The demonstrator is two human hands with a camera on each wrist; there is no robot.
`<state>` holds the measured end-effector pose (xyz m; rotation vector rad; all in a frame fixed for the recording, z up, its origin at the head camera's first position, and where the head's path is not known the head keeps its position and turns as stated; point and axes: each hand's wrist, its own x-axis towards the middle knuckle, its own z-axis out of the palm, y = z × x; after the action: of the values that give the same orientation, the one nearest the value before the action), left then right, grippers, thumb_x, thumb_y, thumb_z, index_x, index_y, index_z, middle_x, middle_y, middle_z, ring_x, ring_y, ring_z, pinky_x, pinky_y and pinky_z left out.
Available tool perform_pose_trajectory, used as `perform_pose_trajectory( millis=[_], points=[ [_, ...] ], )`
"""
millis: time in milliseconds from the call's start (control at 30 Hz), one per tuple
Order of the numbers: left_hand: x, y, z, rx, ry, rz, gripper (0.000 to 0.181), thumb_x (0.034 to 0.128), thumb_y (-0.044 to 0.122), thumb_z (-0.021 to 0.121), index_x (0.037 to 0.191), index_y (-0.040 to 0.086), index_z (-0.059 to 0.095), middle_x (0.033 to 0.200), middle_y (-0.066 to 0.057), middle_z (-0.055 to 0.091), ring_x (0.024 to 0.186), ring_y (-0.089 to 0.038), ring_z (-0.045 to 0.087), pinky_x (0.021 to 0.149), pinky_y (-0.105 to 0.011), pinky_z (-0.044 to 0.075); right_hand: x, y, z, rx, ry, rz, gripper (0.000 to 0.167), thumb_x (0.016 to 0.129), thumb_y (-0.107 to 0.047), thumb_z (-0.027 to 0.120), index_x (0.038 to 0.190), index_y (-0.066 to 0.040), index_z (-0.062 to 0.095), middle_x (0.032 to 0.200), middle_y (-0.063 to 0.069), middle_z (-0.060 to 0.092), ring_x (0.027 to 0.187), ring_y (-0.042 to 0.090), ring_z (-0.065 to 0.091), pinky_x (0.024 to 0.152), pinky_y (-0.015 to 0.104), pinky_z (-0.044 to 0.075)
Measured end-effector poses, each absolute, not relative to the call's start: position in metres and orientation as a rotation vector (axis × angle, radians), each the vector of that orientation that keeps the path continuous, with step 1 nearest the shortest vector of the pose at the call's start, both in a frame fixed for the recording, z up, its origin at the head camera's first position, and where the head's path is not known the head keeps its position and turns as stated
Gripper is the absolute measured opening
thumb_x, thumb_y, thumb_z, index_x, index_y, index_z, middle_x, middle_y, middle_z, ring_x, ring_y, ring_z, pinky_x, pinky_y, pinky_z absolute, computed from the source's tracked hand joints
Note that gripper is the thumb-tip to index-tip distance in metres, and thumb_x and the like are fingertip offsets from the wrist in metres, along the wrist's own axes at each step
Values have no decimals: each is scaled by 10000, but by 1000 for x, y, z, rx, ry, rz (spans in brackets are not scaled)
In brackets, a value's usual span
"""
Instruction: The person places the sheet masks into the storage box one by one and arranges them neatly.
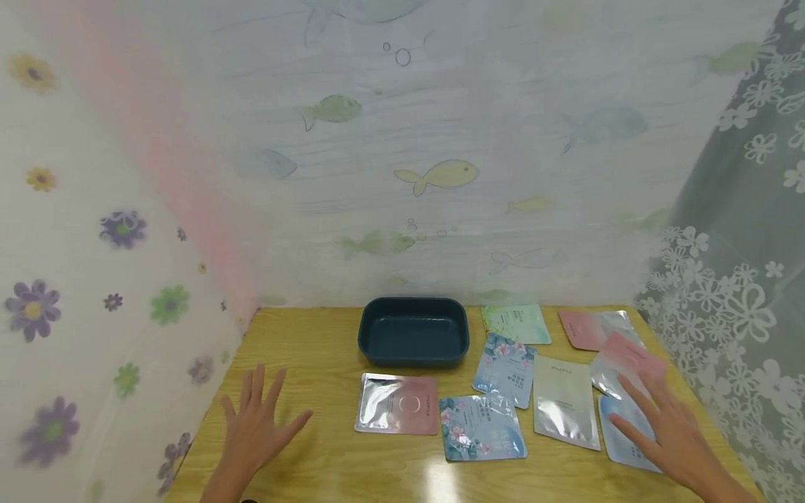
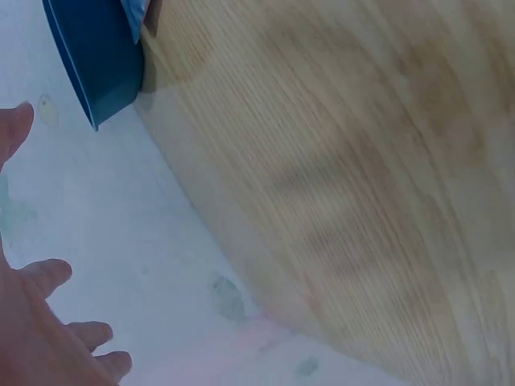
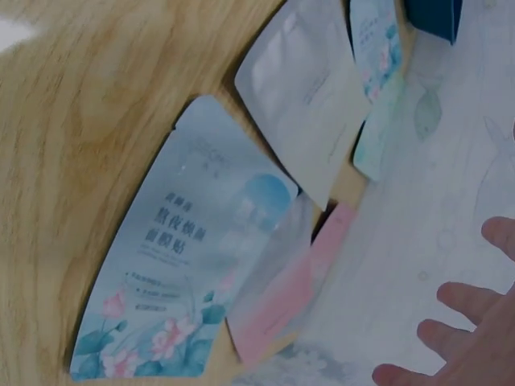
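Observation:
The left hand (image 1: 253, 429), fingers spread, is held over the left part of the wooden table and holds nothing; its fingertips show at the left edge of the left wrist view. The right hand (image 1: 678, 434) is spread too, above a blue sachet (image 1: 622, 429) and a pink-and-silver sachet (image 1: 619, 363), gripping neither. In the right wrist view a blue flowered sachet (image 3: 173, 265) lies nearest. A cream sachet (image 1: 566, 402), two blue flowered sachets (image 1: 483, 427) (image 1: 505, 369) and a pink-silver sachet (image 1: 402, 404) lie flat between the hands.
A dark blue rectangular tray (image 1: 413, 362) stands at the middle back, with nothing inside. A green sachet (image 1: 518, 323) and another pink-silver sachet (image 1: 591, 330) lie at the back right. Patterned curtains (image 1: 440, 230) hang behind and at both sides.

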<state>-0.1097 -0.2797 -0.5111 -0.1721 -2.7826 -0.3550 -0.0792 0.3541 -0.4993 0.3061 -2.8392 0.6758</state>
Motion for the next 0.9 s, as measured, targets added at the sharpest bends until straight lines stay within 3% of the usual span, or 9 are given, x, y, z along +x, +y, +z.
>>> perform_pose_trajectory(
  millis=[100,167,400,900],
  points=[
    [-121,-275,-512,-195,-2808,-451,886,785,582,667,1493,208,286,1535,-221,150,1404,-409,95,918,-784,116,-85,348,-497,336,-2819,750,684,894,-258,660,1482,-181,320,1446,298,280,1228,558,308,768,713,279],
    [-129,-272,-514,-230,-2783,-499,856,788,534,691,1476,185,321,1527,-225,174,1388,-432,136,927,-772,138,-89,342,-496,367,-2806,787,670,887,-235,672,1468,-160,348,1391,312,345,1167,556,368,749,693,318],
    [-156,-259,-521,-394,-2600,-623,719,742,301,789,1347,62,484,1441,-245,342,1303,-455,313,931,-729,227,-104,316,-495,435,-2809,906,563,892,-221,670,1375,-33,449,1276,206,470,1119,424,458,774,631,404],
    [-211,-231,-542,-759,-2371,-674,548,680,91,786,1187,9,593,1288,-227,512,1218,-414,443,956,-592,356,-139,267,-521,400,-2847,1122,464,898,-236,660,1298,-37,534,1226,182,551,1037,401,545,723,501,495]
  ],
)
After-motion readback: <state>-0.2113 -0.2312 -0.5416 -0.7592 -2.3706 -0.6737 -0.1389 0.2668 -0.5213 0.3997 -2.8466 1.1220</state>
